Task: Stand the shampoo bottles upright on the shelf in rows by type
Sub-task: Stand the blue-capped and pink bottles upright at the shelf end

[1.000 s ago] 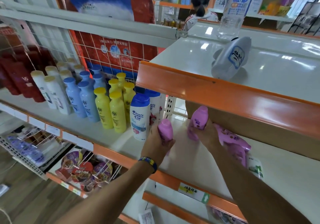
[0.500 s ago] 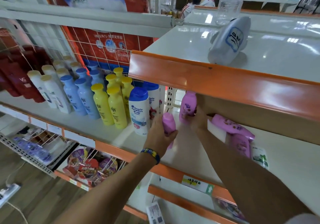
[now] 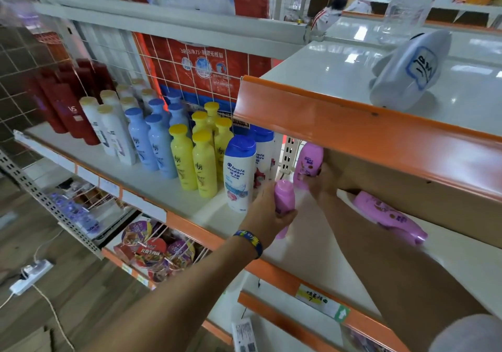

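- Two pink bottles are in my grasp in the head view, one per hand.
- My left hand [image 3: 267,215] is curled round the near bottle [image 3: 284,202], cap up, over the front of the shelf [image 3: 312,245]. I cannot tell whether its base touches.
- My right hand [image 3: 323,183] grips the far bottle [image 3: 309,165] upright at the back, beneath the upper shelf [image 3: 366,137].
- I'd seat the far bottle flat on its base just beside the white bottle [image 3: 239,172], label forward, and let go only once it stands steady.
- The near bottle should then go straight in front of it, starting a pink row.
- Risk, as I judge it: bumping the white bottle or catching my knuckles on the upper shelf's edge.
- A lying bottle [image 3: 388,217] on the right is not yet stood.
- Both forearms reach forward. The left comes from lower left, wristband [image 3: 248,241] showing. The right wrist bends inward under the upper shelf, its fingers partly hidden.
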{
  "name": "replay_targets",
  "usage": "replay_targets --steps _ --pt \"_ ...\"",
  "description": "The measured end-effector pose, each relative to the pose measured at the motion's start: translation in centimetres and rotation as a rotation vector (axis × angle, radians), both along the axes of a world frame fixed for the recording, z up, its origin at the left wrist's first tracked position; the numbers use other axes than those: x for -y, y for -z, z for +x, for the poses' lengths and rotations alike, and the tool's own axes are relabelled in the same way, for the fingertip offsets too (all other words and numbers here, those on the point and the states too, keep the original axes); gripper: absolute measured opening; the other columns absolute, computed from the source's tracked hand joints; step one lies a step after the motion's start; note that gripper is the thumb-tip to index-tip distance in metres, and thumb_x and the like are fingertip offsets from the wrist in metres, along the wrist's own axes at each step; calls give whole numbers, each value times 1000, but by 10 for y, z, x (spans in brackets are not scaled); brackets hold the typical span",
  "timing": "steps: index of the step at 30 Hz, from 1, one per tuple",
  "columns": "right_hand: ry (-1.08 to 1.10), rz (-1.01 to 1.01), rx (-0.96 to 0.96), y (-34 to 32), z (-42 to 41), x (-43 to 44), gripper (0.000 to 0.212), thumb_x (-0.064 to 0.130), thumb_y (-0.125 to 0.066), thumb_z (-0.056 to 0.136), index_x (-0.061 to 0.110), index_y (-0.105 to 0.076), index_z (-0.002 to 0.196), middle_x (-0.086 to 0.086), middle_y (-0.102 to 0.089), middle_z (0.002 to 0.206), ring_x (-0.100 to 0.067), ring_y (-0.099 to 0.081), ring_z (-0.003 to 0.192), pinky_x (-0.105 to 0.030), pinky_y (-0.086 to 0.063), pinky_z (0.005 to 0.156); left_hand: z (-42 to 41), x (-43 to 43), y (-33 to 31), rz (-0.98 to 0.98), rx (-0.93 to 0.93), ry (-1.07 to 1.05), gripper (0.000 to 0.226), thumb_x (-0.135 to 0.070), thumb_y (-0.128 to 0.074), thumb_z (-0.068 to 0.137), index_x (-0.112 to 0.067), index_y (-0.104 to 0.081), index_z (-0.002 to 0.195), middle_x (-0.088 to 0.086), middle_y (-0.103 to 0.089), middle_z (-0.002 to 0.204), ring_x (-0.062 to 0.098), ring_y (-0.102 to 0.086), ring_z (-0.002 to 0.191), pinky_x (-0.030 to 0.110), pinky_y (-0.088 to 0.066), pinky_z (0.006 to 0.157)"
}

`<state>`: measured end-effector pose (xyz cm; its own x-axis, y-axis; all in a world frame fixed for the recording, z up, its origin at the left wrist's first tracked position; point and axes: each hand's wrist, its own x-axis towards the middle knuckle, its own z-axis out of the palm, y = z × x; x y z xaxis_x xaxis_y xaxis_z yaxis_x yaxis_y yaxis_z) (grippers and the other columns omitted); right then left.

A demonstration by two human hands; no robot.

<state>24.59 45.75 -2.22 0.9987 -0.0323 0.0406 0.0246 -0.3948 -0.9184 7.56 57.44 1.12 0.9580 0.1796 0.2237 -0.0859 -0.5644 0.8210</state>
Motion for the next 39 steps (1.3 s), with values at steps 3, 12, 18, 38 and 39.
replay_targets --steps 3,12,18,38,39 --pt "-6 -92 48 3 -2 0 43 3 -75 76 3 -56 115 -14 -63 107 -26 -56 95 -40 -50 92 1 -1 0 7 -9 15 58 -35 -73 77 -26 -39 123 -6 -54 107 10 -54 95 24 -47 85" --pt "-80 -107 -2 3 -15 9 45 6 -75 76 12 -57 117 -11 -64 113 -30 -60 104 -40 -51 89 2 -3 -5 8 -48 59 54 -33 -73 77 -25 -41 120 -5 -54 103 11 -55 93 18 -43 78" --pt "-135 -388 -14 20 -39 24 73 21 -72 81 17 -33 142 -10 -58 122 -31 -58 108 -43 -48 91 0 -5 -12 -72 -31 77 48 -20 -74 74 -24 -45 111 -5 -55 92 6 -53 80 12 -40 67" --pt "-434 -292 -134 2 -112 33 48 32 -74 78 22 -57 122 4 -64 114 -16 -61 105 -37 -51 94 21 -18 -27 -50 -136 152 43 -3 -73 76 -10 -57 115 -2 -60 96 15 -55 92 28 -44 82" --pt "-439 -270 -136 4 -115 32 46 32 -74 77 22 -58 119 3 -66 111 -16 -63 102 -40 -52 93 21 -17 -25 -44 -132 174 45 -4 -73 75 -10 -56 116 0 -62 100 16 -56 94 29 -45 83"
